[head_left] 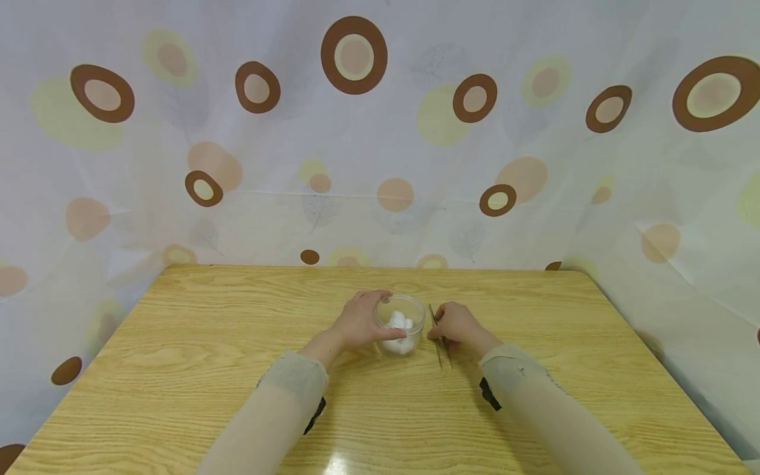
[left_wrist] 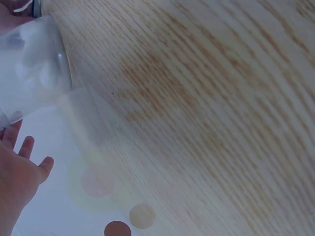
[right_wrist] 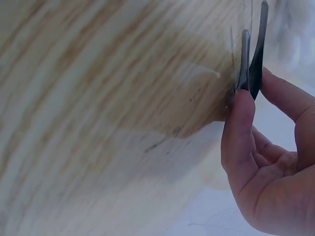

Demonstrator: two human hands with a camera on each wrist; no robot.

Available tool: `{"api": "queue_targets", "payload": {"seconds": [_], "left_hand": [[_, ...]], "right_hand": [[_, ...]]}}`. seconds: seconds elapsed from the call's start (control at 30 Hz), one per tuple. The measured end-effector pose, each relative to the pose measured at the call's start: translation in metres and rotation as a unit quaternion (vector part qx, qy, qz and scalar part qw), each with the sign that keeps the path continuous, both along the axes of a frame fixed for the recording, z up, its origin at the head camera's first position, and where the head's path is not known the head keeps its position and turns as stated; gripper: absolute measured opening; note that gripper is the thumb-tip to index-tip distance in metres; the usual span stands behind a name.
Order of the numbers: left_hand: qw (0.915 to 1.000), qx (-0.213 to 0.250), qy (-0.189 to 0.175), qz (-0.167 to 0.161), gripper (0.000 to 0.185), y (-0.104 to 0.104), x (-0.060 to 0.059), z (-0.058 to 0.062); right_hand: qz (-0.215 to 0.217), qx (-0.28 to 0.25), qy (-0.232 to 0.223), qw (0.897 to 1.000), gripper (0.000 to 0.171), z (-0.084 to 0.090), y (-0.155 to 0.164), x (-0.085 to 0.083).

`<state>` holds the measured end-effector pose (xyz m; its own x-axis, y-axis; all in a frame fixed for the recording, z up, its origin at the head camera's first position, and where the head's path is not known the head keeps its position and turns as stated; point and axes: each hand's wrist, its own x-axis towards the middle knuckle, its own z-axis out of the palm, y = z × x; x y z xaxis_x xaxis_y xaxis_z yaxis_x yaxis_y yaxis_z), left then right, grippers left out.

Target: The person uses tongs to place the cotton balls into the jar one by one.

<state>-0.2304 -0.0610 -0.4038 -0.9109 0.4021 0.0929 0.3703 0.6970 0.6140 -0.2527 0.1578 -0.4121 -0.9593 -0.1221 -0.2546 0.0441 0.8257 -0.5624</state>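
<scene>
A clear round jar [head_left: 422, 321] holding several white cotton balls [head_left: 399, 322] stands upright near the middle of the table. My left hand [head_left: 359, 322] grips it from the left, thumb across the near side and fingers around the far side. In the left wrist view, the jar [left_wrist: 60, 59] is cut off by the frame's edge. Just right of the jar, my right hand [head_left: 456, 323] pinches metal tweezers [right_wrist: 257, 69] between thumb and fingers. Their two arms stand apart, with the tips pointing toward me in the head view. Nothing lies between the tips.
The wood-grain table [head_left: 237, 316] reaches back to a patterned cloth [head_left: 380, 145], which hangs behind it and along both sides. A patch of light glares on the table near its front.
</scene>
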Motion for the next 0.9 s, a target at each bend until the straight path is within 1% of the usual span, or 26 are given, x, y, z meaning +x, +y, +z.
{"api": "queue_targets", "payload": {"seconds": [0.27, 0.33, 0.43, 0.6, 0.67, 0.77, 0.83, 0.9], "left_hand": [[1.0, 0.001, -0.001, -0.002, 0.081, 0.002, -0.001, -0.001], [1.0, 0.004, -0.004, -0.004, 0.083, 0.003, -0.001, -0.002], [0.9998, 0.012, -0.012, -0.005, 0.09, 0.002, -0.001, -0.004], [0.9995, 0.012, -0.026, 0.008, 0.102, -0.003, -0.001, -0.008], [0.9997, 0.002, -0.023, 0.007, 0.1, -0.007, -0.001, -0.01], [0.9999, -0.014, -0.006, -0.003, 0.09, -0.014, -0.001, -0.011], [0.9998, -0.02, 0.006, -0.008, 0.083, -0.019, 0.0, -0.012], [0.9996, -0.024, 0.01, -0.008, 0.08, -0.023, 0.002, -0.012]], "right_hand": [[0.005, 0.0, 0.004, 1.0, 0.031, 0.003, 0.001, 0.003], [0.01, 0.008, 0.003, 1.0, 0.03, 0.005, 0.001, 0.004], [0.015, 0.025, -0.001, 1.0, 0.035, 0.011, 0.001, 0.006], [0.021, 0.046, 0.006, 0.999, 0.048, 0.022, 0.004, 0.007], [0.026, 0.056, 0.014, 0.998, 0.049, 0.024, 0.006, 0.007], [0.037, 0.065, 0.033, 0.997, 0.053, 0.025, 0.01, 0.008], [0.042, 0.06, 0.042, 0.996, 0.057, 0.024, 0.011, 0.008], [0.049, 0.053, 0.051, 0.996, 0.061, 0.022, 0.013, 0.008]]}}
